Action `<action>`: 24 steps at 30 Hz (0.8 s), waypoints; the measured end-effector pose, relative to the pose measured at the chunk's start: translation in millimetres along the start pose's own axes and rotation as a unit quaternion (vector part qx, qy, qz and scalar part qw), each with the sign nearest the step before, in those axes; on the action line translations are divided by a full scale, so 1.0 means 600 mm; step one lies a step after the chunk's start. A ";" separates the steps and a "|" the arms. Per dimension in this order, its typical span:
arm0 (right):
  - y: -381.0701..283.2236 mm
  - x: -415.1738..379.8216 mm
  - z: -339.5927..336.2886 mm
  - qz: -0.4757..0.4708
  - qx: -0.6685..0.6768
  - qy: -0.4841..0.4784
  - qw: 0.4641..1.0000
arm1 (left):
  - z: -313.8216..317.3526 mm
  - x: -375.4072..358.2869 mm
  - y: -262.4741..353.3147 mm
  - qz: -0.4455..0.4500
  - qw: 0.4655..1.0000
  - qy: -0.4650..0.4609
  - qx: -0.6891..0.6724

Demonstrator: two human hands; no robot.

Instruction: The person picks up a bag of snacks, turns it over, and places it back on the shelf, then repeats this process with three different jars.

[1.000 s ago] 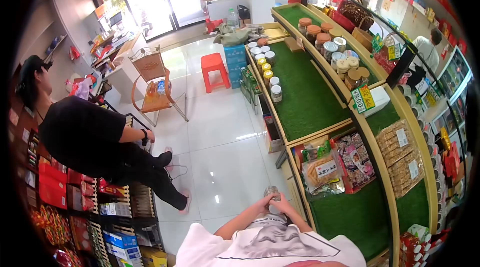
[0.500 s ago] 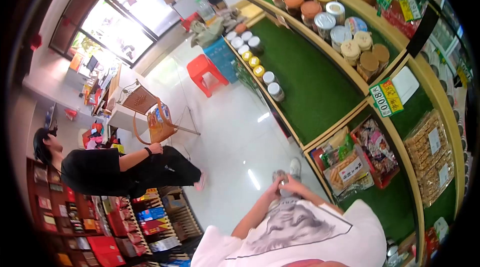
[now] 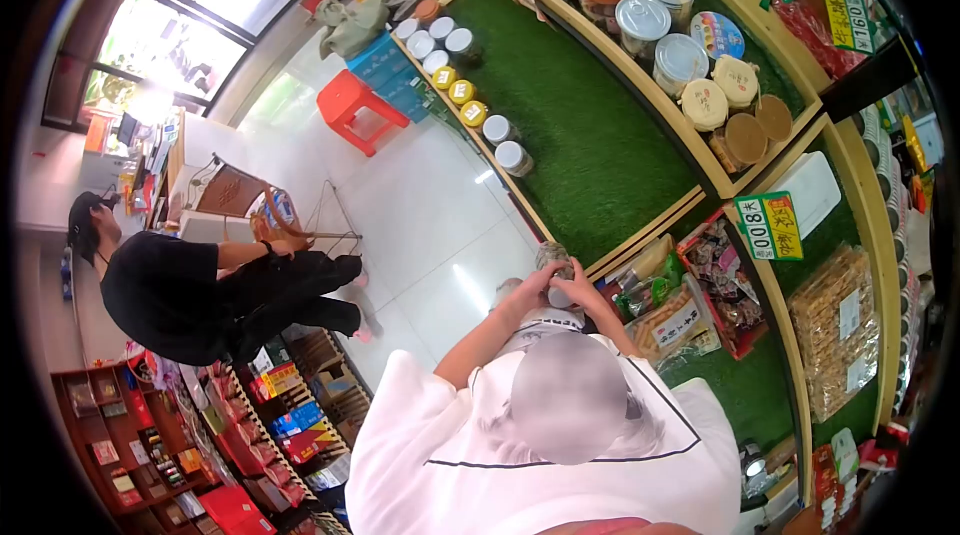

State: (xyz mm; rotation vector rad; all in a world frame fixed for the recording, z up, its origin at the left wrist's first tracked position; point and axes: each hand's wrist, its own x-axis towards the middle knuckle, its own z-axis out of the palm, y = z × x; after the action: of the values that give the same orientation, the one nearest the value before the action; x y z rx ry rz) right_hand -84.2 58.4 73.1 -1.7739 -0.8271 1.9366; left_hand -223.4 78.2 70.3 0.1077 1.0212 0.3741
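A see-through jar (image 3: 552,256) is held in front of my body, close to the shelf's near edge; what is inside it I cannot make out. My left hand (image 3: 534,288) is closed around its left side, and my right hand (image 3: 578,287) grips it from the right. The fingers partly cover the jar. Beyond it, a row of small jars with white and yellow lids (image 3: 461,92) stands along the left edge of the green-lined shelf (image 3: 590,150).
Larger lidded jars (image 3: 643,18) crowd the upper shelf. Packaged snacks (image 3: 672,320) lie by my right arm, near a price sign (image 3: 768,226). A person in black (image 3: 190,295) stands left, beside a chair (image 3: 235,191). A red stool (image 3: 358,110) stands ahead.
My hands have come up with the jar, nearer to the shelf edge. My view has shifted, bringing the shelves closer. The person in black remains at the left.
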 end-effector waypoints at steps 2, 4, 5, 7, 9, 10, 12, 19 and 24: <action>-0.018 0.021 -0.005 -0.007 0.023 0.026 0.999 | 0.002 0.030 0.028 0.009 0.998 0.024 0.055; -0.018 0.055 -0.003 -0.018 0.028 0.064 0.997 | -0.019 0.075 0.053 -0.005 0.998 -0.007 0.068; -0.028 0.067 -0.001 -0.015 0.037 0.077 0.996 | -0.024 0.089 0.068 0.004 0.997 -0.003 0.071; -0.051 0.099 0.013 -0.006 0.055 0.104 0.993 | -0.038 0.111 0.103 0.020 0.997 0.005 0.077; -0.082 0.129 0.030 -0.004 -0.002 0.154 0.988 | -0.044 0.115 0.150 -0.008 0.999 -0.016 0.035; -0.120 0.133 0.039 0.017 -0.036 0.171 0.984 | -0.055 0.124 0.172 -0.018 0.999 -0.040 0.010; -0.166 0.164 0.064 0.029 -0.088 0.221 0.971 | -0.089 0.161 0.207 -0.046 0.997 -0.060 -0.024; -0.250 0.309 0.129 0.017 -0.267 0.333 0.904 | -0.167 0.243 0.338 -0.073 0.979 -0.168 -0.088; -0.299 0.352 0.149 0.072 -0.345 0.332 0.875 | -0.186 0.248 0.361 -0.105 0.971 -0.122 -0.178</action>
State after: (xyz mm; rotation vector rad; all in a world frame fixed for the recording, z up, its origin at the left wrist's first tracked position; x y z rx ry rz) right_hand -218.1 313.6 32.2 -2.7354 -1.2155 0.9617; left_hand -303.6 323.4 -52.5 -0.2699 0.7023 0.3360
